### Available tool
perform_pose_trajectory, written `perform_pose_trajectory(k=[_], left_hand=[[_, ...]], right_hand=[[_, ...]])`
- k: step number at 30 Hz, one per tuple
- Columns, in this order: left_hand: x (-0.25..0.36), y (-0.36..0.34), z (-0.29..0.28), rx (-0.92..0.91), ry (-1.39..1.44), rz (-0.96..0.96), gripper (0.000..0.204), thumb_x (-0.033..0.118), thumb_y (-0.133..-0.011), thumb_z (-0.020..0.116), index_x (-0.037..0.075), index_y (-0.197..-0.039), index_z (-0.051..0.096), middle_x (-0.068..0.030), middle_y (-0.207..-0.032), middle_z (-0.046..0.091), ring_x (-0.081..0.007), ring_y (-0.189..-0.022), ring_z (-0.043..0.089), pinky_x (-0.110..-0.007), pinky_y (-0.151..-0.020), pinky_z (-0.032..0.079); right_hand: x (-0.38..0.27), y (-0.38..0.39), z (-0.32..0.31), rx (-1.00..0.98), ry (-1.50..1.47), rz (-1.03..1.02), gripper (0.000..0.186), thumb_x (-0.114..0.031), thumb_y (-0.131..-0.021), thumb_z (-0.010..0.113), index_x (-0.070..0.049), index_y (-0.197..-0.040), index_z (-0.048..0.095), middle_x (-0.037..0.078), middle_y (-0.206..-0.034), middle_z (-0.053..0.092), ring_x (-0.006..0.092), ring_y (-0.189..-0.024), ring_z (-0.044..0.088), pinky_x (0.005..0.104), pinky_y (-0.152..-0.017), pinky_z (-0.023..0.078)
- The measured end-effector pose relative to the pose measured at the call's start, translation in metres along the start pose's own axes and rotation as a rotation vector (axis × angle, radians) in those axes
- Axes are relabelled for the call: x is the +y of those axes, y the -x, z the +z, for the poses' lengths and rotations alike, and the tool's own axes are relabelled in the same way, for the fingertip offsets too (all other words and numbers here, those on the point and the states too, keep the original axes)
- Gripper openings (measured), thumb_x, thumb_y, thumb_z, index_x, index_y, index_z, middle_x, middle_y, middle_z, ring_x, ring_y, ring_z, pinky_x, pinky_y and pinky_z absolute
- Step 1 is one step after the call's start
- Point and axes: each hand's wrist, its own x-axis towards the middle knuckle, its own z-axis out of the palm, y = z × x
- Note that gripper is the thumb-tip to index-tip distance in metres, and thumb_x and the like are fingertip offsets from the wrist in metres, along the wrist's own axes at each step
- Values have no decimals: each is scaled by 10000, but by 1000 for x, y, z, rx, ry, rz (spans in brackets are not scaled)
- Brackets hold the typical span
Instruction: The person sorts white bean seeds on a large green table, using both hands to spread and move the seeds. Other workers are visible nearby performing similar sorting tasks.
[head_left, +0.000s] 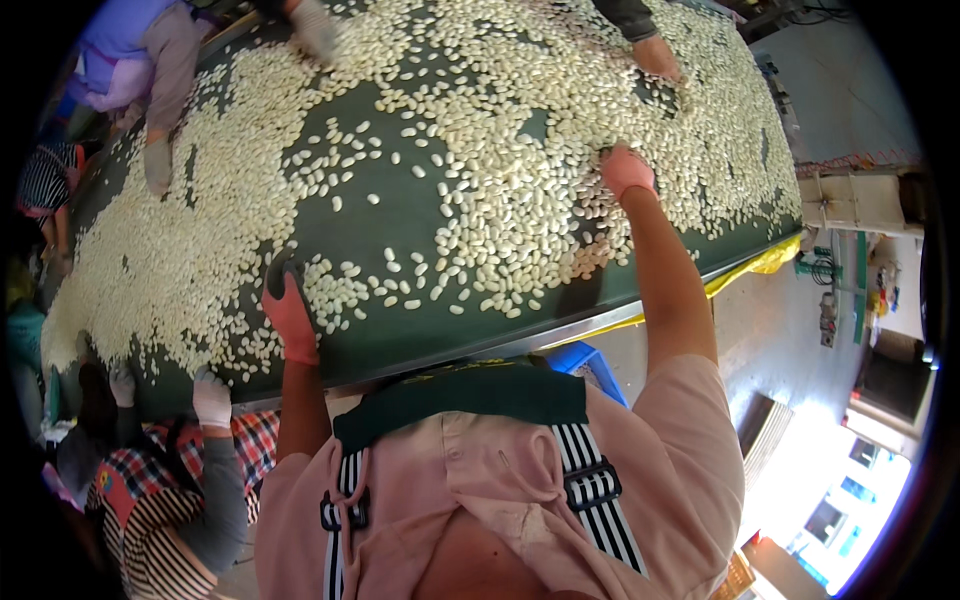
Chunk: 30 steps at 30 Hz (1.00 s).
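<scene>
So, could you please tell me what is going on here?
White beans lie spread over a dark green surface. The wearer's gloved left hand is by beans near the close edge; the gloved right hand reaches farther in, among the beans. Whether either holds any cannot be seen. Co-workers' hands are at the surface too.

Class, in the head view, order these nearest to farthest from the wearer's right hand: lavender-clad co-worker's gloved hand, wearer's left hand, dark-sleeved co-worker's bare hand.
From the right hand:
1. Bare hand, beyond it, slightly right.
2. Left hand, left and lower in view.
3. Gloved hand, far left, opposite side.
</scene>
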Motion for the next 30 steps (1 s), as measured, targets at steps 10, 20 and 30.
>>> perform_pose_trajectory(k=[10,20,30], left_hand=[[-47,6,-49,280,-183,-44,537,96,-887,639,-99,-1353,456,-226,-1334,542,-317,-1237,514,-393,-1079,374],[47,-27,-2,-83,-95,-138,355,170,-909,616,-26,-1205,632,-140,-1115,705,-219,-1006,663,-325,-897,496],[-91,-219,-47,170,162,-93,598,228,-886,648,-16,-1393,446,-206,-1293,584,-294,-1221,544,-354,-1025,421]], right_hand=[[-26,65,3,-630,-1708,89,181,-236,-946,515,-78,-898,590,-42,-660,480,67,-528,403,217,-467,315],[-88,99,25,-24,-254,-304,276,-331,-952,506,-61,-909,549,151,-873,685,316,-789,666,418,-675,515],[-154,150,4,-933,-1488,-22,246,-331,-1010,538,-111,-926,610,-53,-692,452,35,-523,352,195,-455,268]])
